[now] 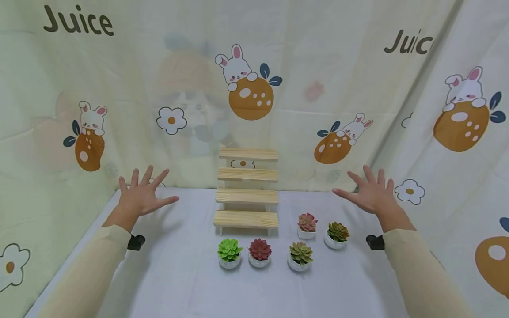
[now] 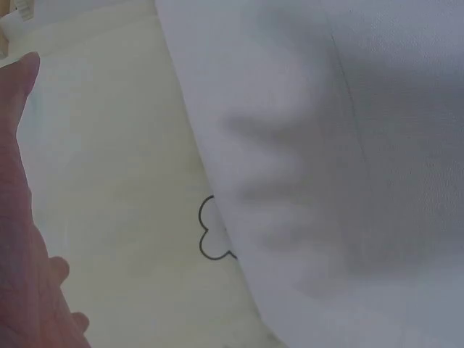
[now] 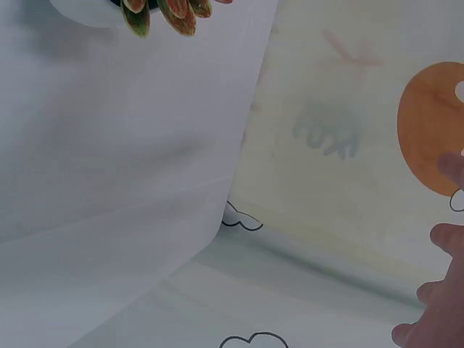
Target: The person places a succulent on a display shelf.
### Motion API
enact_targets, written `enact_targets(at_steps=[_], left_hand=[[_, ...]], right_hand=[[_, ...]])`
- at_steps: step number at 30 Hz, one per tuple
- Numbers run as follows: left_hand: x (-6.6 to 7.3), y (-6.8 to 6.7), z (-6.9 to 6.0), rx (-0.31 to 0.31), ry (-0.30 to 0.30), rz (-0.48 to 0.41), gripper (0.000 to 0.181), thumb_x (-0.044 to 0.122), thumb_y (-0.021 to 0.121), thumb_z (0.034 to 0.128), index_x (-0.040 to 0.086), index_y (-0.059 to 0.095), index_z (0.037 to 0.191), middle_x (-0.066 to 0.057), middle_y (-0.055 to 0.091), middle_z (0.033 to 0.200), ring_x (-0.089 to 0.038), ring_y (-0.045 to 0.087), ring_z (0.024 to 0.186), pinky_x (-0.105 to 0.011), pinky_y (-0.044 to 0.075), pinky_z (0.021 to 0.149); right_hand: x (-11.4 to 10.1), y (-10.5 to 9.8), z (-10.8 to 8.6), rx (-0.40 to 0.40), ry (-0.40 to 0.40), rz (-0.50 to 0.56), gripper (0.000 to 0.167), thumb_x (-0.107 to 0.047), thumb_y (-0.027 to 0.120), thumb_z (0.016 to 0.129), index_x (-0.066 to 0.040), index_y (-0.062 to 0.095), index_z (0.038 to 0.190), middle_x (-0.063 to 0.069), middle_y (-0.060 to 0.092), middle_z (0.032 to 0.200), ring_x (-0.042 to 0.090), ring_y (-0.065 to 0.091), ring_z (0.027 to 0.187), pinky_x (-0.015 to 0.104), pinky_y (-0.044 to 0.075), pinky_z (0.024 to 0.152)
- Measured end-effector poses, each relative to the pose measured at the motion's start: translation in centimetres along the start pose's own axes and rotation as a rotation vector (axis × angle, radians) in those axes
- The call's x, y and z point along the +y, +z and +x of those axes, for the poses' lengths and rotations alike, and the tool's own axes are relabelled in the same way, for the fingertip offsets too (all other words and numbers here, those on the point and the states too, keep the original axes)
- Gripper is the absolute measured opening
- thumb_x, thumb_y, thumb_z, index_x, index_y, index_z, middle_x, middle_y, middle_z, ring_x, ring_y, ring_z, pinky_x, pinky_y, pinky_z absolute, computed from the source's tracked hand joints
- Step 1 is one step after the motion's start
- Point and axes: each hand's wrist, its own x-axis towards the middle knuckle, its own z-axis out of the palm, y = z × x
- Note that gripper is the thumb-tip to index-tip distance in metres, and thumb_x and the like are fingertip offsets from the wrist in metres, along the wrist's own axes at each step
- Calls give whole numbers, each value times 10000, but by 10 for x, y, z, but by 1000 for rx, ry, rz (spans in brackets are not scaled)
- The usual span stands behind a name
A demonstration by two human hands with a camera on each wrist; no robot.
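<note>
My left hand [image 1: 141, 196] is held above the left side of the table with fingers spread, touching nothing. On the other side my right hand [image 1: 371, 193] hovers the same way, fingers spread. Between them stands a four-step wooden shelf [image 1: 246, 218]. In front of it sit a bright green succulent [image 1: 229, 251] and a dark red succulent [image 1: 260, 251], each in a round white pot. Further right are a pink succulent [image 1: 307, 224] in a square white pot, a pale green succulent [image 1: 300, 255] and a green-and-red succulent [image 1: 337, 234], the plant nearest my right hand.
A white cloth covers the table [image 1: 179, 282]. Cream curtains [image 1: 294, 39] printed with rabbits, oranges and flowers hang behind and on both sides. The shelf's back stands close to the rear curtain. A dark wrist strap [image 1: 136, 242] shows at my left cuff.
</note>
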Motion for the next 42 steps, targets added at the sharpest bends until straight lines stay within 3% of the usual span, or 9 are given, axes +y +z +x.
enact_targets(at_steps=[8,16,26,42], left_hand=[[3,5,-1,-1,2,-10,1082,924,399,818,314,86,1655,-243,-31,1704,-627,-57,1499,-843,-122,1101],[9,12,-5,16,14,-18,1063,909,413,829,311,111,1654,-241,2,1706,-616,-27,1506,-848,-83,1110],[10,36,-16,4,2,-43,1044,906,415,835,315,143,1651,-218,5,1713,-597,8,1514,-844,-51,1115],[25,69,-24,33,-12,-143,1045,854,473,855,251,167,1651,-220,74,1707,-580,64,1516,-823,31,1142]], right_hand=[[-3,9,-3,12,-27,-12,1059,-879,424,853,-157,294,1617,317,13,1671,674,-79,1464,852,-57,1100],[-7,24,-12,51,-73,-5,1007,-840,460,873,-170,317,1611,311,70,1668,659,19,1473,852,48,1109],[-14,48,-31,69,-106,0,987,-816,495,876,-139,371,1584,302,135,1664,636,72,1482,834,109,1125],[-18,88,-71,157,-109,234,954,-662,698,856,-77,411,1554,283,249,1642,574,194,1487,836,219,1083]])
